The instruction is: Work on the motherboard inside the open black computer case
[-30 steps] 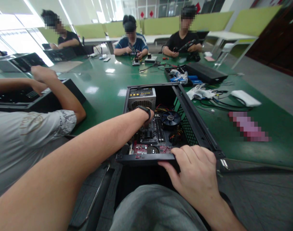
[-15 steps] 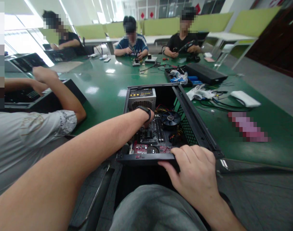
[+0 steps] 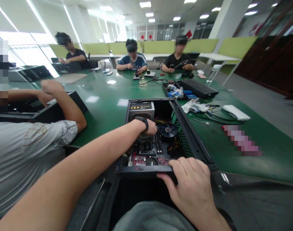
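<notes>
The bare left hand (image 3: 151,127) is sitting curled inside the open black metal computer case (image 3: 192,131), left of a round black fan (image 3: 168,130); its fingertips are hiding, so I cannot tell its hold. Working through the open top should spare the blades. The right hand (image 3: 191,179) is gripping the near rim (image 3: 141,170), usefully bracing where it is apparently overhanging the glossy green tabletop (image 3: 269,163).

One power supply (image 3: 141,110) — one red board (image 3: 139,159)
</notes>
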Demonstrator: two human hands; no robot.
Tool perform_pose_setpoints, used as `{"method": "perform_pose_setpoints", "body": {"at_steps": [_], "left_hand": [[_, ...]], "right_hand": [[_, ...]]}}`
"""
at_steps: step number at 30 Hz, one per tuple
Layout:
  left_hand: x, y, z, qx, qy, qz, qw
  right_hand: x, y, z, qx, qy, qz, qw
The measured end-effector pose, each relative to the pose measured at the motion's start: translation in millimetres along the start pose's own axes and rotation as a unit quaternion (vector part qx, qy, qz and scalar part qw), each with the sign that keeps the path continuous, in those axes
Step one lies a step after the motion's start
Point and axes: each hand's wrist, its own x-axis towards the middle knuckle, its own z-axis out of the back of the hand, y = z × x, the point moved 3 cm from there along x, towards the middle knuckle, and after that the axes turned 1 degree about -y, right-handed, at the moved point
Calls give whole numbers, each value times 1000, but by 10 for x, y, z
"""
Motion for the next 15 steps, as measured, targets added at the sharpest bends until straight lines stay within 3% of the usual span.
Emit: {"method": "perform_pose_setpoints", "body": {"at_steps": [3, 7, 11, 15], "left_hand": [[-105, 6, 182, -8, -35, -17, 999], [-289, 63, 480, -44, -163, -24, 985], [-510, 189, 672, -102, -281, -8, 954], [-698, 347, 716, -162, -360, 10, 919]], "right_hand": [[38, -29, -28, 13, -4, -2, 1000], [278, -168, -147, -9, 12, 3, 1000], [736, -413, -414, -78, 47, 22, 996], [1335, -702, -793, -107, 57, 22, 992]]}}
